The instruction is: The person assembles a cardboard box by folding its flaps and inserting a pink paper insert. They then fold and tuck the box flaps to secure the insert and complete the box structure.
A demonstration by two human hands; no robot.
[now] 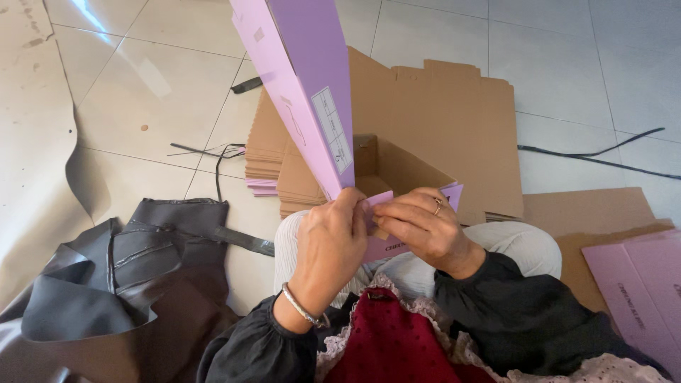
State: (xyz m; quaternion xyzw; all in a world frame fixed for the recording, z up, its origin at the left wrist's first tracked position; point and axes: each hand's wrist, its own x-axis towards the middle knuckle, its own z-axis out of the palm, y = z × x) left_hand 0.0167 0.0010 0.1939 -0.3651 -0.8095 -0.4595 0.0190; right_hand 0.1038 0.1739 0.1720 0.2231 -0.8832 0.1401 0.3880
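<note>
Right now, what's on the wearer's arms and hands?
Both arms wear dark charcoal long sleeves gathered at the cuff. The left hand has a thin silver bangle at the wrist; the right hand has a ring on one finger. No gloves.

Soft, even daylight fills the scene, bright without harshness. A white glare streak lies on the glossy floor tiles (152,74) at upper left, and shadows are faint and diffuse. Focus is fairly sharp throughout, though the raised purple box panel (301,78) looks slightly soft. Wide-angle stretching bends the edges.

Purple carton (312,92) upright, half-folded (flap bent).
</note>
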